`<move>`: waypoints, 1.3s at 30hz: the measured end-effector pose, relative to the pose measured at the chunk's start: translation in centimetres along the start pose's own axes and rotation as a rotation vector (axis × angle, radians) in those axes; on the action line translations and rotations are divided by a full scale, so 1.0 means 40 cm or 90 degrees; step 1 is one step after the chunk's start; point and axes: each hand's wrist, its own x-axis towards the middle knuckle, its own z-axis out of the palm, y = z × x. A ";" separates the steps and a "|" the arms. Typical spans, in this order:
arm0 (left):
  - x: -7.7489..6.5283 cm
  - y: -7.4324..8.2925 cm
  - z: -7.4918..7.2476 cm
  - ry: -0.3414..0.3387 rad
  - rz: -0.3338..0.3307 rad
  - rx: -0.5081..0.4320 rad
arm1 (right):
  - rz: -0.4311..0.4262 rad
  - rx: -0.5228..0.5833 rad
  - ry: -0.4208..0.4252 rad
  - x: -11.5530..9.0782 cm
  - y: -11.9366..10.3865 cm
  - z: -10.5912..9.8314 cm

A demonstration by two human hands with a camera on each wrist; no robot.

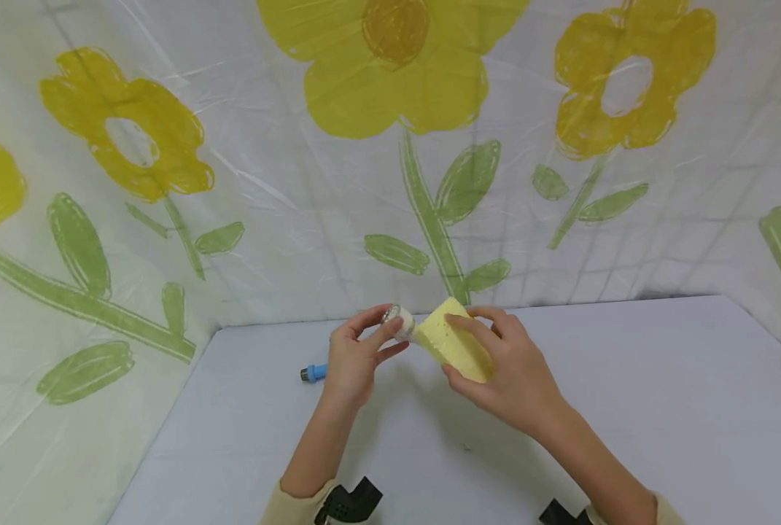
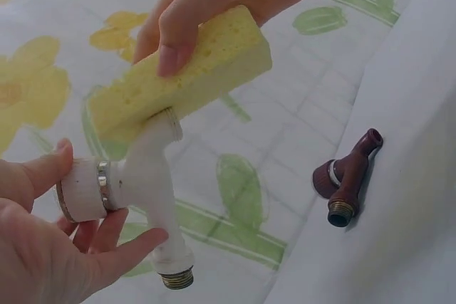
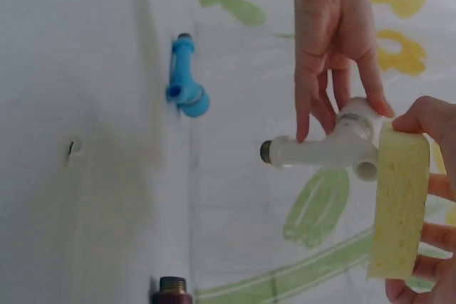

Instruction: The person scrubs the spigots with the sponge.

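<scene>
My left hand (image 1: 356,361) grips a white plastic tap (image 2: 153,183) by its round knob, which has a silver band. The tap is held up in the air, its brass-threaded end pointing down in the left wrist view. My right hand (image 1: 518,368) holds a yellow porous sponge (image 1: 454,341) between thumb and fingers. The sponge's face touches or nearly touches the tap's short spout end (image 2: 165,127). In the head view the left fingers hide much of the tap.
A blue tap (image 3: 184,80) lies on the white table (image 1: 219,423), partly behind the left hand in the head view. A dark red tap (image 2: 349,179) lies there too. A small scrap (image 1: 467,447) is on the tabletop. Behind the table hangs a flower-printed sheet (image 1: 285,240).
</scene>
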 end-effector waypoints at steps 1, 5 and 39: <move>0.001 -0.001 -0.001 -0.003 -0.008 -0.008 | 0.003 0.007 0.005 0.000 0.000 0.000; 0.002 -0.003 -0.007 -0.037 -0.050 -0.028 | 0.020 0.049 0.026 -0.002 -0.002 0.002; 0.011 -0.014 -0.012 -0.081 -0.122 -0.200 | 0.036 0.233 0.018 -0.011 0.000 0.030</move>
